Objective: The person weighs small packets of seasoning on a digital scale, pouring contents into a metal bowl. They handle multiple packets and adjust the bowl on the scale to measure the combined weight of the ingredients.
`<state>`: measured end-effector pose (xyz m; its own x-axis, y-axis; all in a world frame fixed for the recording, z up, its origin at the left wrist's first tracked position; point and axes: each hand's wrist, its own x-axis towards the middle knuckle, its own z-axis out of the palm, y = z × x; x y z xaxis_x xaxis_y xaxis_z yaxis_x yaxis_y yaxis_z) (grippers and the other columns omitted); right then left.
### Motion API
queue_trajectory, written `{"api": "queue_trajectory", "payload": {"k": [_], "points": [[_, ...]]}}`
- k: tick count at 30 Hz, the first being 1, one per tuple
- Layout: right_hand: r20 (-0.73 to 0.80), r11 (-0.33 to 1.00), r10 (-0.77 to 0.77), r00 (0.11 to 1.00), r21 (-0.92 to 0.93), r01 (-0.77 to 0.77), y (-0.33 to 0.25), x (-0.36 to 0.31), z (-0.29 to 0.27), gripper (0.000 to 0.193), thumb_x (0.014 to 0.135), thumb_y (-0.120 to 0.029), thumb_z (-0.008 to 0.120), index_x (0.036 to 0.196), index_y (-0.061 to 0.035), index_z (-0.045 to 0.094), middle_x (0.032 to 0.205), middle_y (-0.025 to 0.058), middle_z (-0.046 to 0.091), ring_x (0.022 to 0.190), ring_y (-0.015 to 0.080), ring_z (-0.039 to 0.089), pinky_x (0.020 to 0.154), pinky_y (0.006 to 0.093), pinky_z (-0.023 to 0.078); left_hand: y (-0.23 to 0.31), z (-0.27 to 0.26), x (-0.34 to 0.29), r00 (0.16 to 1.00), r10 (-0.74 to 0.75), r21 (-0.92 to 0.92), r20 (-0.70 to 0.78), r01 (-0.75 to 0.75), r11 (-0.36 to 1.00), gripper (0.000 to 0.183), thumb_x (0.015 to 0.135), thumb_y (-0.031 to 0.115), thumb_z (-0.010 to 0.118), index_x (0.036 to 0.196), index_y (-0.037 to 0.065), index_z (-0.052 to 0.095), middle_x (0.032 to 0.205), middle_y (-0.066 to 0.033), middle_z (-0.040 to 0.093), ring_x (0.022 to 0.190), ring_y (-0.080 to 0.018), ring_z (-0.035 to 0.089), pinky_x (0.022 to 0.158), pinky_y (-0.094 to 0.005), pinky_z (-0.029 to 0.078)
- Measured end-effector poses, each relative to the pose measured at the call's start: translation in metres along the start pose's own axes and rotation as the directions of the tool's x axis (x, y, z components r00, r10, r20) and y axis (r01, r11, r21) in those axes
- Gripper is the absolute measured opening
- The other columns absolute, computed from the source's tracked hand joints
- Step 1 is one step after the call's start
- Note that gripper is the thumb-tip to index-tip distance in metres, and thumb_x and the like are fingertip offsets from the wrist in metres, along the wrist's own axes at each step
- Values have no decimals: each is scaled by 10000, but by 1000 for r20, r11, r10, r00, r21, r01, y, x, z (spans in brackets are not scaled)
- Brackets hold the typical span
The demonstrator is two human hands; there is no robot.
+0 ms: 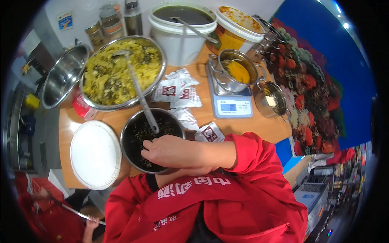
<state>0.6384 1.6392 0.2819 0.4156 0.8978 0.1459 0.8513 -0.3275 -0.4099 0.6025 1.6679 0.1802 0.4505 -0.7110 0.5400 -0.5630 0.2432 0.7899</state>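
Note:
My right hand reaches over a steel bowl with its fingers curled down at the dark, peppercorn-like grains inside. Whatever its fingertips hold, if anything, cannot be made out. Under the right forearm, against the bowl's near side, my left hand lies crossed close to my body, its fingers hidden. A long-handled metal ladle rests with its head in a large steel basin of chopped yellow-green pickled vegetables, its handle end hanging over the bowl of grains.
Several white sachets lie behind the bowl. A digital scale bears a steel pot with orange-yellow contents; another pot stands right of it. White buckets stand behind. A white lid and an empty steel basin are left.

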Motion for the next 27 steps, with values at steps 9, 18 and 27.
{"api": "queue_trajectory", "payload": {"k": [9, 18, 27], "points": [[-39, 996, 90, 995, -11, -90, 6, 6, 6, 76, 751, -68, 544, 778, -13, 589, 840, 158, 568, 739, 303, 616, 619, 372, 508, 1, 11, 3, 1000, 7, -27, 12, -6, 1000, 91, 658, 29, 556, 604, 85, 508, 567, -31, 498, 519, -178, 467, 505, -332, 334], [-110, 922, 227, 968, 345, -177, 0, -14, -38, 364, 713, 43, 553, 1061, -64, 563, 980, 108, 556, 901, 323, 572, 758, 369, 473, 8, 3, 6, 993, -47, 17, 106, 45, 999, 93, 650, 29, 546, 577, 84, 528, 571, -18, 505, 538, -157, 471, 517, -326, 331], [51, 914, 404, 913, -56, -401, -25, -2, -27, 447, 754, -8, 607, 1186, -104, 541, 1265, 130, 495, 983, 364, 581, 788, 403, 497, -22, 34, 13, 978, 189, -21, -93, -192, 981, 128, 731, 129, 559, 748, 112, 685, 727, -78, 656, 647, -221, 593, 608, -392, 435]]}}
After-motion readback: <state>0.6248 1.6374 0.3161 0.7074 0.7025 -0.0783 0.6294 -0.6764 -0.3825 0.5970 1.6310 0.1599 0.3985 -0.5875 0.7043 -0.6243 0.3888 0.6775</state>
